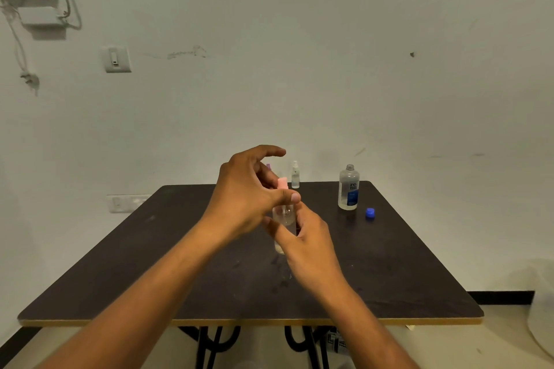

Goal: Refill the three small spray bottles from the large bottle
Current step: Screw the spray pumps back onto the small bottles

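Over the middle of the dark table point(150, 263), my right hand point(308, 237) grips a small clear spray bottle point(283, 216) by its body. My left hand point(245, 192) pinches its pink spray top point(282, 183) between thumb and fingers. A second small spray bottle point(295, 174), with a clear top, stands at the far edge. A purple top point(268, 166) of a third small bottle peeks out behind my left hand; the rest of it is hidden. The large bottle point(348, 187) stands uncapped at the far right, with its blue cap point(370, 213) lying on the table beside it.
The table stands against a pale wall with a switch plate point(117, 59) and hanging cables point(21, 48) at the upper left. Black metal legs point(215, 344) show under the front edge. A pale bag-like shape point(542, 302) sits at the right on the floor.
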The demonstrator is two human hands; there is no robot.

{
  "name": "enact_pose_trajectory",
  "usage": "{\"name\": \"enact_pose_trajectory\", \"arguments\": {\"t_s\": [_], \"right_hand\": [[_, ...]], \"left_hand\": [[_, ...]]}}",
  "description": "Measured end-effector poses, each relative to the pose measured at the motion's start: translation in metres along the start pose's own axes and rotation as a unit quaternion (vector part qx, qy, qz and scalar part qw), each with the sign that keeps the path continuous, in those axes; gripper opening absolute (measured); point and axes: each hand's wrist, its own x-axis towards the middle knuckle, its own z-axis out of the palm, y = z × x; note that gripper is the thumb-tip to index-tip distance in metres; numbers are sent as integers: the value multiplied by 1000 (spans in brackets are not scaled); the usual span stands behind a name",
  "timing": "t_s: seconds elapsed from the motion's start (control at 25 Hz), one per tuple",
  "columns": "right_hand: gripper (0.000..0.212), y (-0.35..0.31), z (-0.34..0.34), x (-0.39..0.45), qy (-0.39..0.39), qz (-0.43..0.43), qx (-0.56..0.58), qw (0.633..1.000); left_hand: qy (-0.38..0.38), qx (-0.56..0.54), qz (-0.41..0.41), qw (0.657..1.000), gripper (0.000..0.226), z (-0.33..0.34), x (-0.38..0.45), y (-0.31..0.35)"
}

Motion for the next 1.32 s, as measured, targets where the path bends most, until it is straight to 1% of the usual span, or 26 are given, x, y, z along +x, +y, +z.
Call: {"name": "enact_pose_trajectory", "arguments": {"t_s": [0.12, 0.2, 0.28, 0.4, 0.48, 0.6, 0.72, 0.8, 0.92, 1.12, 1.32], "right_hand": [[21, 2, -1, -3, -5, 9, 0, 1000], [20, 2, -1, -4, -1, 8, -3, 1000], [20, 3, -1, -4, -10, 9, -8, 1000], [21, 5, -3, -4, -49, 19, -9, 999], [25, 7, -5, -1, -60, 20, -6, 998], [28, 12, -4, 6, -52, 19, -1, 998], [30, 23, 1, 21, -43, 23, 5, 999], [30, 34, 5, 34, -47, 26, 11, 999], [31, 49, 13, 56, -61, 36, 10, 997], [31, 84, 33, 109, -55, 33, 18, 998], [34, 119, 48, 174, -98, 52, 15, 994]], "left_hand": [[-26, -46, -17, 998, 66, -4, -1, -5], [-44, -81, -21, 996, 63, -7, -1, -7], [-66, -91, -14, 994, 68, -10, 0, -9], [-89, -89, -10, 992, 79, -16, 4, -16], [-92, -92, -12, 991, 77, -17, 6, -23], [-67, -101, -14, 993, 64, -15, 8, -39], [-9, -105, -15, 994, 40, -13, 12, -71], [32, -85, -20, 996, 32, -10, 16, -99], [53, -57, -36, 996, 36, -3, 20, -136], [42, 1, -42, 998, 39, 15, 41, -196], [25, 46, -55, 997, 40, 25, 77, -252]]}}
